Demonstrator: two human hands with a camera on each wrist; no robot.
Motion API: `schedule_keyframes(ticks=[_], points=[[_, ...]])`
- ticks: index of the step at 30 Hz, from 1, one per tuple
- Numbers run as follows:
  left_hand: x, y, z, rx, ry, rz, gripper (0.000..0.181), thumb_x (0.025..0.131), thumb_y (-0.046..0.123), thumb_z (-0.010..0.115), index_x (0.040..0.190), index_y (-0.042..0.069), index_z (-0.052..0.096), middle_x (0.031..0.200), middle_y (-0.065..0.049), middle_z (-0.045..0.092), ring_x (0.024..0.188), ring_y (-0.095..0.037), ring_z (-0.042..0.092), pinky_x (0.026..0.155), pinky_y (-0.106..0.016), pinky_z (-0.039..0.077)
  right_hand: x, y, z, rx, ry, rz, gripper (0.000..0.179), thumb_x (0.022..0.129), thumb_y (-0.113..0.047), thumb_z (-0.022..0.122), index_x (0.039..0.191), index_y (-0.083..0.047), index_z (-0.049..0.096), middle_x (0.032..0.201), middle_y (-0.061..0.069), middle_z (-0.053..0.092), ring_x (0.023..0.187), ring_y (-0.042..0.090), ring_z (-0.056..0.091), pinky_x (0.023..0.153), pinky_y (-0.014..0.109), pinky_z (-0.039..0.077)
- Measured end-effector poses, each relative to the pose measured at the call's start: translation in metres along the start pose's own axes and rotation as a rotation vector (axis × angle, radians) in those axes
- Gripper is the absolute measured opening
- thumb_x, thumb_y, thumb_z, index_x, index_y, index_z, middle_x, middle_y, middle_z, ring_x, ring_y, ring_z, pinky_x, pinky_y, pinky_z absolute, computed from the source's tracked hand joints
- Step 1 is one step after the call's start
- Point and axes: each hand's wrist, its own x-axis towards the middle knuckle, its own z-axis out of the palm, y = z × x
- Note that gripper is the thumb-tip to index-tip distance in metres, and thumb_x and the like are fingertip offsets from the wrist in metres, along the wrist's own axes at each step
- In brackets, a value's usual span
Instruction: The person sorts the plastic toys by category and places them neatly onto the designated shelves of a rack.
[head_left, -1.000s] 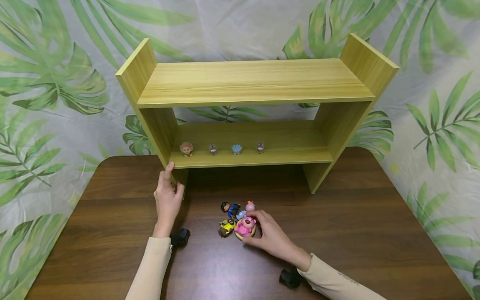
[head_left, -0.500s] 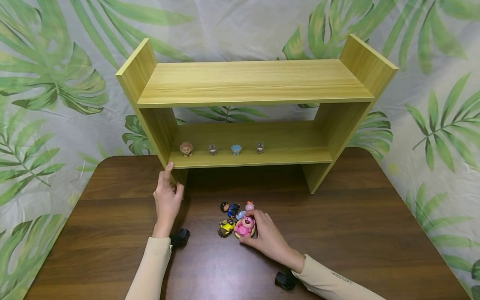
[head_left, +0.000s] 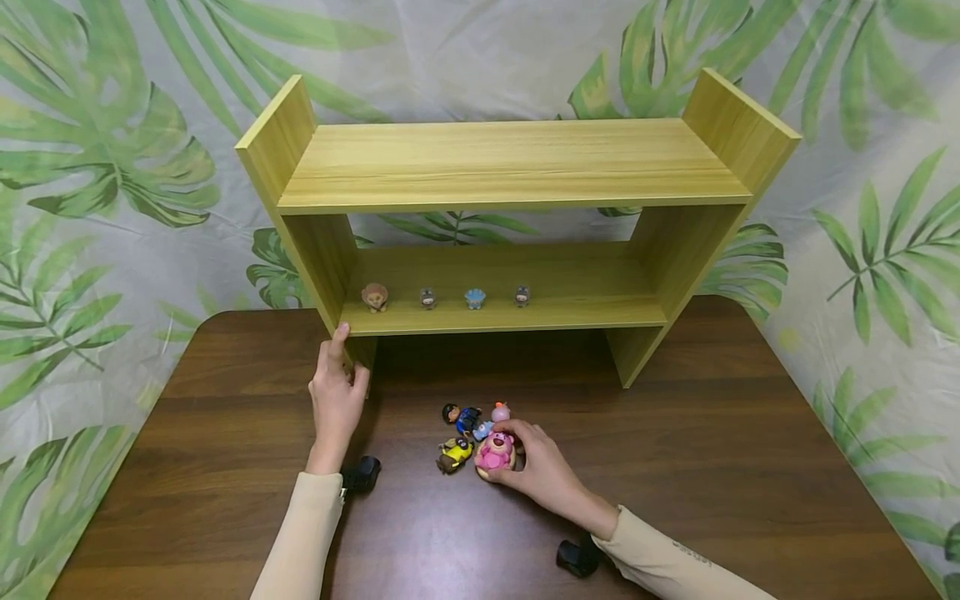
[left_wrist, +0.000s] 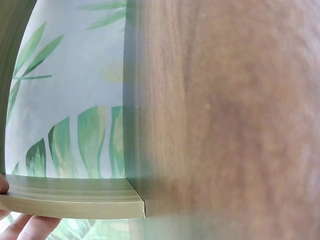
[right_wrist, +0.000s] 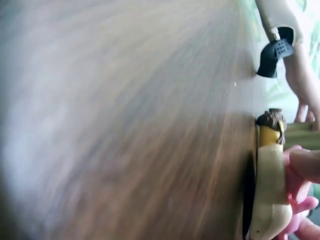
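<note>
My left hand (head_left: 336, 400) grips the lower left side panel of the wooden shelf (head_left: 517, 162); in the left wrist view, its thumb and fingers (left_wrist: 39, 227) lie on opposite faces of the board (left_wrist: 75, 207). A pink bear figurine (head_left: 495, 451) on a cream ring-shaped base is pinched between thumb and fingers of my right hand (head_left: 546, 473). In the right wrist view, the cream base (right_wrist: 270, 192) is tilted slightly off the table. Close by lie a yellow-clad figurine (head_left: 455, 454), a dark-haired blue-clad figurine (head_left: 462, 418), a small light-blue figurine (head_left: 482, 430) and a pink round figurine (head_left: 500, 412).
On the middle shelf board stand a brown lion-like figurine (head_left: 374, 297), a small grey figurine (head_left: 427, 299), a light-blue figurine (head_left: 475, 298) and another grey figurine (head_left: 522, 296). The shelf stands at the back of the brown table (head_left: 225, 433), before a leaf-patterned cloth (head_left: 112, 150).
The bear figurine has shifted slightly right and tilted up in my right hand, away from the yellow-clad figurine. My left hand stays on the side panel.
</note>
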Motion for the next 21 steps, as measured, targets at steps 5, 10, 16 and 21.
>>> schedule_keyframes(ticks=[5, 10, 16, 21], points=[[0.0, 0.0, 0.0, 0.003, -0.001, 0.004, 0.078, 0.082, -0.011, 0.052, 0.143, 0.034, 0.031, 0.094, -0.015, 0.047, 0.052, -0.017, 0.032, 0.046, -0.035, 0.028, 0.0, 0.003, -0.006, 0.016, -0.011, -0.022, 0.056, 0.07, -0.014, 0.084, 0.119, -0.003, 0.059, 0.111, 0.009, 0.06, 0.091, 0.021, 0.057, 0.078, 0.034, 0.05], [0.0, 0.0, 0.0, 0.001, 0.001, 0.003, 0.079, 0.082, -0.011, 0.051, 0.143, 0.034, 0.031, 0.094, -0.015, 0.046, 0.052, -0.017, 0.031, 0.046, -0.035, 0.028, 0.001, 0.003, -0.015, 0.075, 0.002, -0.046, 0.054, 0.071, -0.013, 0.083, 0.119, -0.006, 0.059, 0.113, 0.009, 0.059, 0.091, 0.022, 0.06, 0.08, 0.036, 0.051], [0.0, 0.001, 0.0, -0.001, -0.001, 0.001, 0.078, 0.082, -0.011, 0.051, 0.143, 0.034, 0.031, 0.094, -0.015, 0.046, 0.052, -0.017, 0.031, 0.046, -0.035, 0.028, 0.004, 0.002, -0.026, 0.131, 0.002, -0.134, 0.055, 0.072, -0.008, 0.081, 0.121, -0.004, 0.057, 0.115, 0.011, 0.058, 0.093, 0.026, 0.061, 0.081, 0.039, 0.051], [0.0, 0.0, 0.0, 0.002, -0.002, 0.001, 0.079, 0.082, -0.011, 0.051, 0.143, 0.034, 0.031, 0.094, -0.015, 0.046, 0.052, -0.017, 0.031, 0.046, -0.035, 0.028, 0.006, -0.001, -0.034, 0.162, -0.012, -0.132, 0.055, 0.074, -0.009, 0.08, 0.124, -0.007, 0.056, 0.117, 0.009, 0.059, 0.095, 0.027, 0.062, 0.083, 0.044, 0.05]])
